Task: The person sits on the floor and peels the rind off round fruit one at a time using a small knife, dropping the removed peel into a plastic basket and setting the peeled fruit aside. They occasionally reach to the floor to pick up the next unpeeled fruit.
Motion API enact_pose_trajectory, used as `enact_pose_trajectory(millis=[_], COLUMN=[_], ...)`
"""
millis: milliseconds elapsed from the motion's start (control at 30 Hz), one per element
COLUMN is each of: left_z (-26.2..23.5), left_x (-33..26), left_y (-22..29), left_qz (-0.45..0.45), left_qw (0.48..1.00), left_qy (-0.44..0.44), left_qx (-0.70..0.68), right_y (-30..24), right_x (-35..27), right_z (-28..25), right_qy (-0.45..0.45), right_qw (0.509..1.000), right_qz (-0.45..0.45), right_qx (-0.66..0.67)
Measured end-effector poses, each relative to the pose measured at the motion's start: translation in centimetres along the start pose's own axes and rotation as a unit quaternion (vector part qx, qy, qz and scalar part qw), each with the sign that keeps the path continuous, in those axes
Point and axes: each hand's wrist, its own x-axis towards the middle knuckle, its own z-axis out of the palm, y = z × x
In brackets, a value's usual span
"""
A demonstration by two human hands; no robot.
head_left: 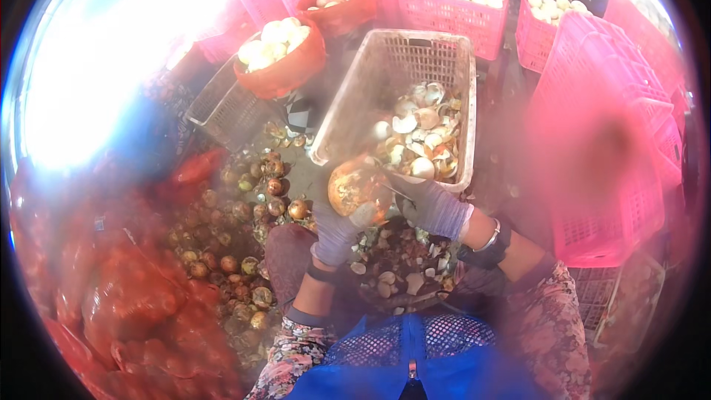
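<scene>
Left hand (335,227) in a wide curl around a brown-skinned onion (357,187)

1. The left forearm (315,295) rises from the lower edge, leaning slightly right.
2. The left grip (333,231), gloved, is cupped and closed in a hold, thumb (364,215) on its right side.
3. The right forearm (527,255) slants up and leftward.
4. The right grip (431,207), gloved, turns inward, fingers bent; their tips are unclear.
5. Both grips are near each other.
</scene>
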Motion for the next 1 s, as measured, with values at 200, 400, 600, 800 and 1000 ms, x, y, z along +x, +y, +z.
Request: enact_pose_trajectory(millis=[200, 400, 600, 800, 1000], left_z=[-0.3, -1.4, -0.9, -1.9, -1.5], left_x=[-0.5, -0.4, -1.6, -2.3, -1.8], left_y=[-0.3, -1.8, -2.1, -4.1, -1.5], left_qz=[0.017, -0.161, -0.072, -0.200, -0.136], left_qw=[1.000, 0.919, 0.995, 0.880, 0.956], left_qy=[0.010, -0.034, 0.069, 0.014, -0.072], left_qx=[0.002, -0.358, 0.003, -0.432, -0.249], right_y=[1.1, -0.6, 0.3, 4.8, 1.9], right_x=[0.0, 0.3, 0.3, 1.5, 0.3], right_z=[0.8, -1.0, 0.4, 2.7, 2.0], right_qy=[0.058, -0.042, -0.011, 0.133, -0.056], right_qw=[0.991, 0.972, 0.955, 0.949, 0.985], right_qz=[-0.112, -0.010, 0.054, -0.117, 0.060], right_qx=[-0.043, -0.231, -0.293, -0.261, 0.152])
